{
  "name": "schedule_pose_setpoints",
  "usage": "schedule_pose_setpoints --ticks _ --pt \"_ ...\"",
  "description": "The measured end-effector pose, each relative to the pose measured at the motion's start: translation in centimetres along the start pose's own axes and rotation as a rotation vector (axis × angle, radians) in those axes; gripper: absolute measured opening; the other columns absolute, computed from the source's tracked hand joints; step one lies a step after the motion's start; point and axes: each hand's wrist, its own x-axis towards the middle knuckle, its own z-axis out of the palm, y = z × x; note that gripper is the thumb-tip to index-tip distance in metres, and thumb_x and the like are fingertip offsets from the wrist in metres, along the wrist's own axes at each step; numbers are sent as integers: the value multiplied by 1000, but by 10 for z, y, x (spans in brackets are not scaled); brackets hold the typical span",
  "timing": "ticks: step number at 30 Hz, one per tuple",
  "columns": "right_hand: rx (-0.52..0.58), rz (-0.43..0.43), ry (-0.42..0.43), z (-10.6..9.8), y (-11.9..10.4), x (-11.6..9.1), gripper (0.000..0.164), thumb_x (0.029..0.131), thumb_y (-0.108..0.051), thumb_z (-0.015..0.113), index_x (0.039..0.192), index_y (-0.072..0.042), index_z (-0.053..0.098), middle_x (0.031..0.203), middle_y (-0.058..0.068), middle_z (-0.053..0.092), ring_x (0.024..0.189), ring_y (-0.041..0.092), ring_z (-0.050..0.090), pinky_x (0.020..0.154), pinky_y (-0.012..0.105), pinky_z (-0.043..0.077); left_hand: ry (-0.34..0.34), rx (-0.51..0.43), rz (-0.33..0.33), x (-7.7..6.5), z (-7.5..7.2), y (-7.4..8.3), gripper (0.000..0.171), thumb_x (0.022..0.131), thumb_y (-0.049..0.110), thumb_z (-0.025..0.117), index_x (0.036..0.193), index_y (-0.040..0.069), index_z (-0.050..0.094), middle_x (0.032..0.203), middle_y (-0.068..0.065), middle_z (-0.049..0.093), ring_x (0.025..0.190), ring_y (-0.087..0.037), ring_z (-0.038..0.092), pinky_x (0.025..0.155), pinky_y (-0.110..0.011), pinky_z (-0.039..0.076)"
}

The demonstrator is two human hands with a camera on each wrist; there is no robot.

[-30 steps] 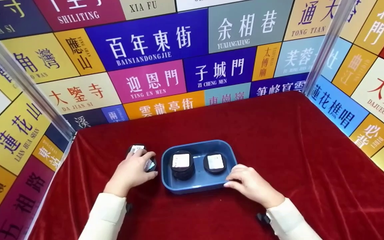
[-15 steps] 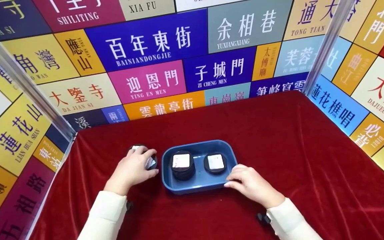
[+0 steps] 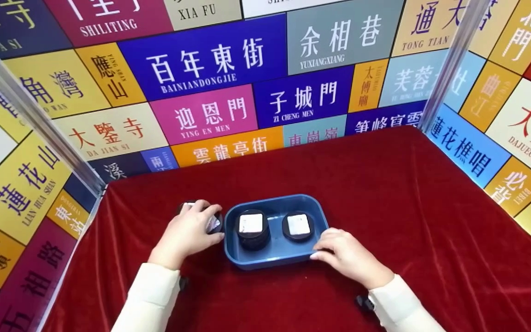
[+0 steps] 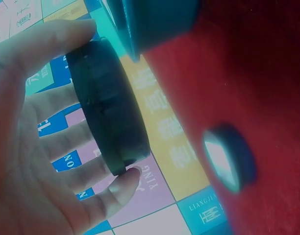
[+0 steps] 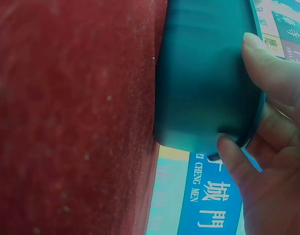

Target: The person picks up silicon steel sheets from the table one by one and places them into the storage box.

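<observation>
My left grip [image 3: 188, 234] holds a thick round black disc [image 4: 110, 105] just outside the blue rectangular tub [image 3: 274, 262], whose rim my right grip [image 3: 348, 252] pinches; red cloth [image 3: 380, 193] lies beneath the tub.

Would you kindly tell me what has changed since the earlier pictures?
The left hand has shifted slightly to the person's right, bringing the black disc it grips closer to the blue tub. The right hand still holds the tub; the discs inside and the loose disc on the cloth stay put.
</observation>
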Motion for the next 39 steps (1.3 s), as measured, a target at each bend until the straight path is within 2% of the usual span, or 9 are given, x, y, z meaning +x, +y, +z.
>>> schedule_pose_setpoints --ticks 5,12,18,25,33,39 --pt "-15 -20 17 0 -1 0 7 83 -20 82 85 -16 77 80 -7 68 79 11 59 79 29 49 1 -1 3 1 1 3 60 81 43 79 135 23 62 131 -8 59 120 -37 52 91 -57 56" --pt "63 22 -2 0 -2 0 6 86 -20 79 87 -15 78 82 -6 68 81 9 59 76 17 47 6 -6 14 2 1 8 60 81 42 79 135 23 63 131 -8 59 117 -38 53 92 -57 55" --pt "77 14 3 0 -2 0 6 88 -20 78 86 -14 78 82 -6 68 80 9 59 77 12 44 11 -22 46 2 -3 17 60 81 43 79 135 23 62 131 -8 58 118 -37 54 94 -57 53" --pt "61 29 -3 0 -2 0 8 88 -23 78 86 -15 78 82 -8 68 81 8 59 77 11 44 26 -21 87 5 -5 24 60 81 43 80 135 23 63 130 -9 58 116 -36 55 96 -54 52" --pt "44 46 -14 0 -2 0 10 88 -25 78 85 -15 78 83 -7 69 82 9 61 77 17 48 31 -26 119 8 -3 28 59 82 42 78 135 22 63 129 -9 59 114 -33 56 95 -51 52" --pt "57 45 -10 0 -3 0 7 87 -22 79 86 -15 78 83 -6 69 81 9 60 78 12 45 29 -44 121 11 -3 34 60 82 42 79 136 23 62 131 -9 58 114 -31 55 95 -51 52"
